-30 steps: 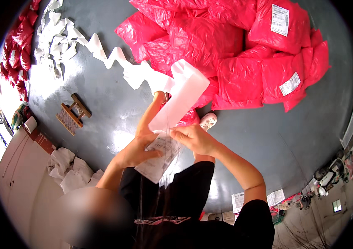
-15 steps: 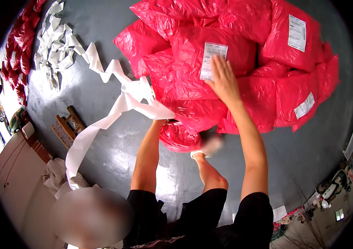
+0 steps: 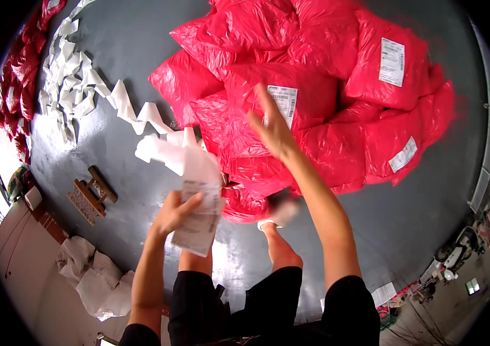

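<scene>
My left hand [image 3: 174, 213] pinches the end of a label strip [image 3: 200, 222], thumb on top, in front of my knee. Dark print shows on the strip's held end; its white backing trails away to the left. My right hand [image 3: 275, 131] is raised over a red plastic mailing bag [image 3: 317, 86] in the pile, fingers stretched out and slightly blurred. Whether it touches the bag I cannot tell. Partly behind its fingers, a white printed label [image 3: 285, 105] lies flat on that bag.
Two more labelled red bags [image 3: 366, 63] lie to the right in the pile. Crumpled white backing paper [image 3: 63, 75] spreads over the grey floor at far left. A small wooden stool [image 3: 93, 195] stands at left, with white sacks [image 3: 98, 282] nearer me and more red bags [image 3: 20, 81] beyond.
My right hand has come off the label on the bag, moving left and nearer me. My left hand has come into view with the label strip, which has swung to the right.
</scene>
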Tool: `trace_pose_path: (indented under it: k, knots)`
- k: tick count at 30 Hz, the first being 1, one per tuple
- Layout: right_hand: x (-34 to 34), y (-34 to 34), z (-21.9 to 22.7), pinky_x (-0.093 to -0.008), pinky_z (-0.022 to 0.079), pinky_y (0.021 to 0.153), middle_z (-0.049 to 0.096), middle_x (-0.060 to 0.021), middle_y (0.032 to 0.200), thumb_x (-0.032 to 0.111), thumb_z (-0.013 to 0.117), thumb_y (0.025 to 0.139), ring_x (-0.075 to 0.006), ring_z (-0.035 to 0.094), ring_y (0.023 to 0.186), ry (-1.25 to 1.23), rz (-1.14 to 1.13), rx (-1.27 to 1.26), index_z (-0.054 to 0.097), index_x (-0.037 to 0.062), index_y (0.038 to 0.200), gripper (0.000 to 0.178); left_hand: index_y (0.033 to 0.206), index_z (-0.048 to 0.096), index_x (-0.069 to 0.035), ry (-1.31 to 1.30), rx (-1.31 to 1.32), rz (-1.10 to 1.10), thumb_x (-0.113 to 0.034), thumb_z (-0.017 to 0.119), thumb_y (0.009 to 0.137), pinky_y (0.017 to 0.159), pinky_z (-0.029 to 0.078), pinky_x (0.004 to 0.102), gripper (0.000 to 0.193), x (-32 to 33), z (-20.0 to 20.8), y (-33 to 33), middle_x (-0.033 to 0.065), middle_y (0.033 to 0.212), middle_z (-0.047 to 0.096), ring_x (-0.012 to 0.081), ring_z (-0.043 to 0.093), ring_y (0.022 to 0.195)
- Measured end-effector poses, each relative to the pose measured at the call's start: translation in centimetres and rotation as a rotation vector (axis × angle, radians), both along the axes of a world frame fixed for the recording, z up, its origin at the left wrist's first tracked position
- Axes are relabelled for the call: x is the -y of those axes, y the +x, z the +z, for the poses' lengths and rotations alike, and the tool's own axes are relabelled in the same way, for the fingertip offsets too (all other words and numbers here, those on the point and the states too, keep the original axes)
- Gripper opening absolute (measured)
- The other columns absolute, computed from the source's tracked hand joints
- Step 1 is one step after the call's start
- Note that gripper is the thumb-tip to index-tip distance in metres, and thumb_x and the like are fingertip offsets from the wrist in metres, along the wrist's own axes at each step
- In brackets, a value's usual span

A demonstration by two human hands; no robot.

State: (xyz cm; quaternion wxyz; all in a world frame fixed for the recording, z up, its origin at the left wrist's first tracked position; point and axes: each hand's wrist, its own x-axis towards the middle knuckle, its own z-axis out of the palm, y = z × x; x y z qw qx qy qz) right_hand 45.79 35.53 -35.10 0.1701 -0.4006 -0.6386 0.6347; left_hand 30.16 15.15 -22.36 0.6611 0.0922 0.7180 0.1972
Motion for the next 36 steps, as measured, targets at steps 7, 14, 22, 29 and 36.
trace_pose_path:
  k: [7, 14, 22, 29, 36]
  knots:
    - [-2.0, 2.8, 13.5, -0.0280, 0.046, 0.077, 0.061, -0.0105, 0.090, 0.013, 0.063, 0.081, -0.0190, 0.061, 0.084, -0.172, 0.222, -0.095, 0.059, 0.0000, 0.085, 0.014, 0.107, 0.056, 0.004, 0.354, 0.201, -0.049, -0.022, 0.072, 0.073, 0.075, 0.048, 0.0311, 0.046, -7.1, 3.1, 2.8, 0.0119, 0.097, 0.063, 0.0178, 0.060, 0.085]
    - [-2.6, 1.1, 16.0, -0.0308, 0.042, 0.091, 0.057, -0.0133, 0.114, 0.015, 0.067, 0.079, -0.0193, 0.053, 0.106, -0.366, 0.399, 0.026, 0.039, -0.0001, 0.129, 0.060, 0.120, 0.048, -0.002, 0.406, 0.051, -0.296, -0.007, 0.073, 0.065, 0.079, 0.047, 0.0320, 0.060, -10.2, 6.4, 1.9, 0.0098, 0.100, 0.062, 0.0183, 0.060, 0.090]
    - [-9.2, -2.8, 13.1, -0.0368, 0.044, 0.088, 0.053, -0.0199, 0.116, 0.017, 0.064, 0.082, -0.0258, 0.053, 0.106, 0.414, -0.250, 0.146, 0.033, -0.0022, 0.131, 0.061, 0.126, 0.038, -0.005, 0.334, 0.158, 0.068, -0.001, 0.071, 0.068, 0.076, 0.048, 0.0293, 0.067, -12.0, 5.3, -0.6, 0.0091, 0.099, 0.061, 0.0154, 0.059, 0.087]
    - [-2.9, -5.8, 15.8, -0.0378, 0.051, 0.065, 0.062, -0.0197, 0.093, 0.015, 0.062, 0.080, -0.0331, 0.063, 0.078, 0.074, 0.513, 0.076, 0.052, 0.0007, 0.116, 0.040, 0.109, 0.053, -0.003, 0.318, 0.131, 0.069, -0.005, 0.070, 0.071, 0.074, 0.048, 0.0281, 0.042, -11.7, 4.8, -4.0, 0.0065, 0.092, 0.063, 0.0123, 0.059, 0.085]
    - [-5.3, -9.2, 14.5, -0.0354, 0.049, 0.055, 0.064, -0.0149, 0.079, 0.021, 0.051, 0.089, -0.0243, 0.064, 0.068, -0.312, 0.637, 0.185, 0.059, -0.0015, 0.098, 0.025, 0.110, 0.055, -0.003, 0.272, 0.205, 0.101, -0.006, 0.073, 0.068, 0.077, 0.046, 0.0270, 0.046, -10.0, 4.9, -8.2, 0.0055, 0.092, 0.063, 0.0121, 0.058, 0.085]
